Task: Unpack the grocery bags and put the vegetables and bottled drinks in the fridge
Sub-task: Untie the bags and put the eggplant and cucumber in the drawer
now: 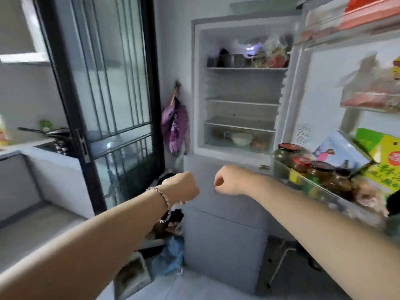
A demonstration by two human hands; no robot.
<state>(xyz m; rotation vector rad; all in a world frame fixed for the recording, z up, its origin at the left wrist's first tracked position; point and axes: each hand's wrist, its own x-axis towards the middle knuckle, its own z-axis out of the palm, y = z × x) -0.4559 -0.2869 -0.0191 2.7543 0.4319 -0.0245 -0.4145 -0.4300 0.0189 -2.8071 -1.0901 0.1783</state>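
At mid-frame the left hand (183, 187) and right hand (229, 180) reach toward the open fridge (238, 87) in the upper right, the right's fingers curled together on nothing visible, the left's folded out of sight, so I cannot tell their grip.

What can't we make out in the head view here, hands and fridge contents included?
All head view.
Left hand: fingers curl out of sight behind its back; grip unknown.
Right hand: same, fingers hidden by the hand's back.
Top shelf: items motion-blurred, unidentifiable.
Bottom drawer: contents blurred behind its clear front.
Green-yellow packet: cut off by the right edge.
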